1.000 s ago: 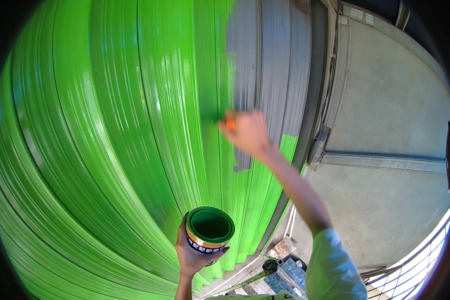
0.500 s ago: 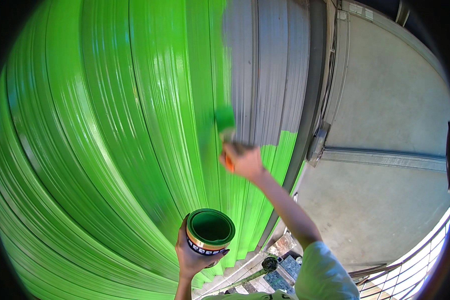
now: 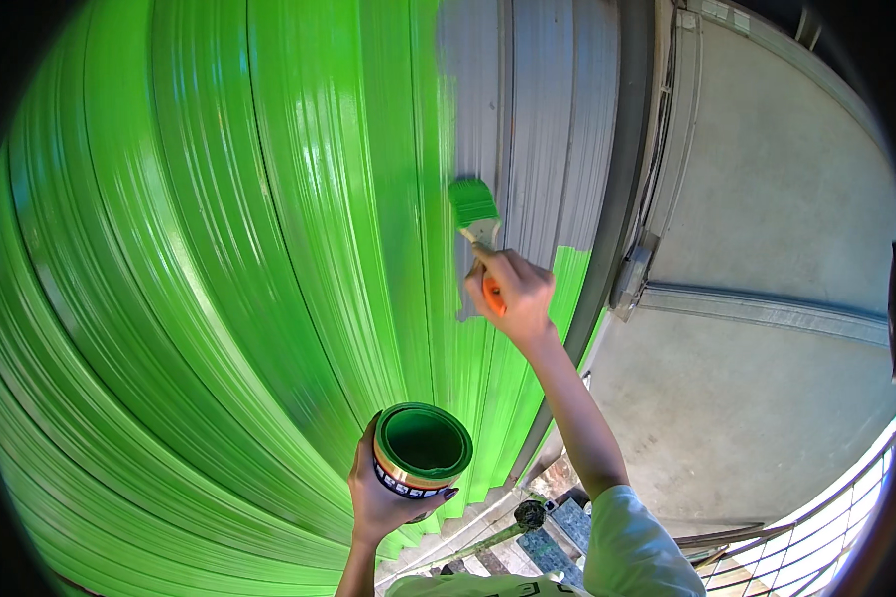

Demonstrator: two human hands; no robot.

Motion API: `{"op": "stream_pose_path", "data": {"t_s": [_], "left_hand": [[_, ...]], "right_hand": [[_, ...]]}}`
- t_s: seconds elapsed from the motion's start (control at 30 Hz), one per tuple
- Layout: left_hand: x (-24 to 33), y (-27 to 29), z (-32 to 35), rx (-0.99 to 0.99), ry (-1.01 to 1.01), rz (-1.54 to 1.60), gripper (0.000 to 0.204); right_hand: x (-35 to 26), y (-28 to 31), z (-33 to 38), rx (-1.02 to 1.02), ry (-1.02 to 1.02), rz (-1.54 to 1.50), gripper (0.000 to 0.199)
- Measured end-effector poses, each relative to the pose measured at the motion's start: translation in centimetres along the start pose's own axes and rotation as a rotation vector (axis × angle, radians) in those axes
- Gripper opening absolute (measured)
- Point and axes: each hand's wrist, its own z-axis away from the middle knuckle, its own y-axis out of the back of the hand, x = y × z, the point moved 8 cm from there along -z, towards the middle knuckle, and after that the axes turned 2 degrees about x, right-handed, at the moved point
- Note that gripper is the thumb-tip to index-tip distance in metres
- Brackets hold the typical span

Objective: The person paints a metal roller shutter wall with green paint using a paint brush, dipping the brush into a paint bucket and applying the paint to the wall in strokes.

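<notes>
A ribbed metal wall (image 3: 299, 239) in front of me is mostly coated in glossy bright green paint, with a grey unpainted strip (image 3: 538, 119) at its upper right. My right hand (image 3: 515, 289) grips a paintbrush (image 3: 481, 231) by its orange handle. Its wide bristles, loaded with green, lie at the border between green and grey; whether they press on the metal is hard to tell. Lower down, my left hand (image 3: 376, 497) is wrapped round an open paint can (image 3: 423, 448), held nearly upright. Green coats the can's rim and inside; the paint level is unclear.
A dark vertical post (image 3: 622, 149) edges the ribbed wall on the right. Beyond it stands a plain grey wall (image 3: 767, 179) with a horizontal rail. Below lie tiles (image 3: 543, 552) and a green-stained stick with a dark round end (image 3: 530, 514). Metal railing bars (image 3: 806, 547) stand at lower right.
My right hand has shifted right with the paintbrush, which now leans over the grey strip's left edge. The paint can has moved slightly up in my left hand's grip.
</notes>
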Motion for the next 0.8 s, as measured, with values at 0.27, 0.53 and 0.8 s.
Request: {"op": "stream_pose_path", "data": {"t_s": [0.27, 0.53, 0.8], "left_hand": [[0.3, 0.4, 0.0, 0.017, -0.074, -0.004, 0.101], [1.9, 1.2, -1.2, -0.080, -0.246, -0.375, 0.100], [5.9, 0.5, -3.0, -0.200, -0.630, -0.469, 0.087]], "right_hand": [[-1.4, -2.0, 21.2, -0.396, -0.137, -0.014, 0.011], [2.7, 4.7, 16.2, -0.273, -1.058, -0.715, 0.014], [-2.2, 8.4, 5.4, -0.513, -1.023, -1.086, 0.012]]}}
